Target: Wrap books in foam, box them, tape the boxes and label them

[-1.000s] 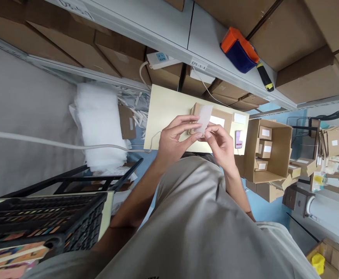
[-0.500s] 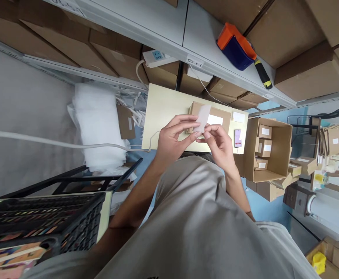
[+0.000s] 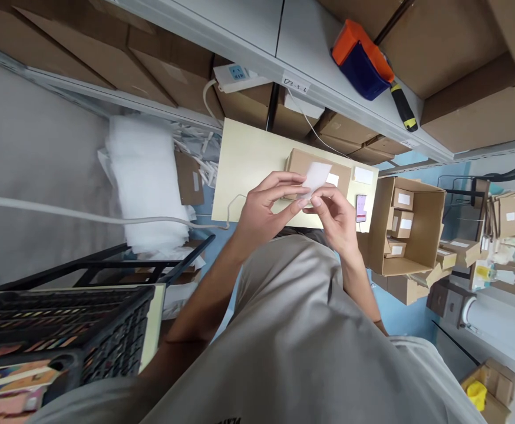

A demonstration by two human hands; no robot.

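A small white slip of paper (image 3: pixel 317 178) is pinched between my two hands above the table. My left hand (image 3: pixel 271 206) holds its left side, with thumb and fingertips on the slip. At its lower right edge, the thumb and fingers of my right hand (image 3: pixel 334 213) grip it. Behind the slip lies a flat cardboard box (image 3: pixel 299 160) with a white label, partly covered by the slip and my fingers. A phone (image 3: pixel 360 208) with a lit screen rests to the right of my right hand.
An open carton (image 3: pixel 429 229) holding small labelled boxes stands right of the cream table (image 3: pixel 240 159). Above is a shelf with an orange and blue holder (image 3: pixel 361 62). White packing sheets (image 3: pixel 145 182) and a black crate (image 3: pixel 107 330) are at left.
The white slip has tilted further to the right in my hands, covering more of the box's label. Both hands remain in nearly the same place.
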